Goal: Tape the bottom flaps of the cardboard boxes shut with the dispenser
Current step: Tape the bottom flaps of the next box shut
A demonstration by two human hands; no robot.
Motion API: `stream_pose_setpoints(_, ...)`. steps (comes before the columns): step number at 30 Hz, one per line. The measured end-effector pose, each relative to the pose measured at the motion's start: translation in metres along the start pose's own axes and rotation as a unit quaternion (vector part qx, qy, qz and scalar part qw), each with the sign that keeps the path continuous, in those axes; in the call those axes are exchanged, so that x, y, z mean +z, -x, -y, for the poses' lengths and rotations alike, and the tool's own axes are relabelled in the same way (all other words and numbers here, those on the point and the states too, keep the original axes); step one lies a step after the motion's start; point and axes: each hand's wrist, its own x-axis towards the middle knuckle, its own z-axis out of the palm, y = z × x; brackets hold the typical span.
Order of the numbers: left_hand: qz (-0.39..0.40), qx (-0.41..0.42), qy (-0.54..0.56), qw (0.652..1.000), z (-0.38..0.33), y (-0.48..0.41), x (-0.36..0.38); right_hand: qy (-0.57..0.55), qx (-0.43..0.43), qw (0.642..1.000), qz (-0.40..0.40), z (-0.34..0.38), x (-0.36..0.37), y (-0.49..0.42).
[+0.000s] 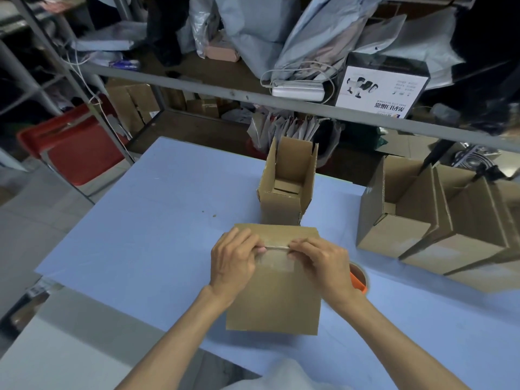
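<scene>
A cardboard box [274,299] stands in the middle of the blue table [146,226] with its bottom upward. A strip of clear tape [277,261] runs over its top edge and down the near side. My left hand [233,263] and my right hand [323,263] both press curled fingertips on the tape at the box's top edge, one on each side of it. The tape dispenser [358,278], a brown roll with an orange part, lies on the table just right of the box, half hidden behind my right wrist.
A small open box [284,192] stands upright right behind the one I work on. Several open boxes [422,220] are lined up at the table's right. A metal shelf rail [253,99] crosses behind the table; a red chair [70,147] stands at left.
</scene>
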Motion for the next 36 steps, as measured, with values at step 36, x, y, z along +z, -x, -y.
stream_pose_setpoints(36,0.246,-0.359,0.519,0.736,0.001,-0.02,-0.021,-0.344,0.362,0.865,-0.054,-0.076,-0.063,0.026)
